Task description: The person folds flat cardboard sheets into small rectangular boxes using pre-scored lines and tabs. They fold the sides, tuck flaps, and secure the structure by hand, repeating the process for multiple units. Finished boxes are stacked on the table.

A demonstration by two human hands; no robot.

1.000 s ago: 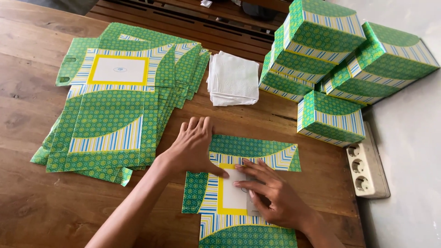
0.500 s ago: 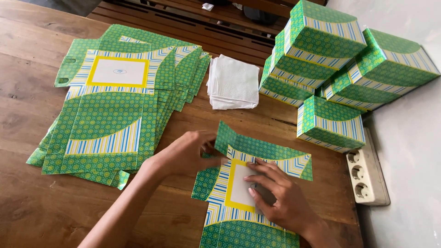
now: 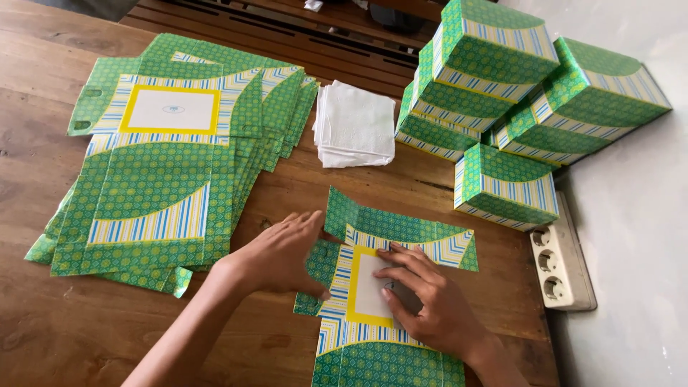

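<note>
A flat green cardboard box sheet with blue and yellow stripes and a white panel (image 3: 390, 287) lies on the brown wooden surface (image 3: 43, 165), right in front of the person. It looks like the folding step: the far flap of the sheet tilts up while the rest lies flat.

The left hand (image 3: 279, 254) lies flat and open, fingers together, on the left side flap, with its fingertips near the raised flap. The right hand (image 3: 423, 301) is open too, fingers spread, and presses down on the white panel to hold the sheet in place. Neither hand grips anything. Both forearms reach in from the bottom edge.

I think the next move needs the side flap bent up along its crease while the panel is held down.

To the left is a big pile of flat green sheets (image 3: 172, 158). A stack of white paper napkins (image 3: 356, 125) sits beyond. Finished green boxes (image 3: 502, 107) are piled at the right, near a white power strip (image 3: 559, 265).
</note>
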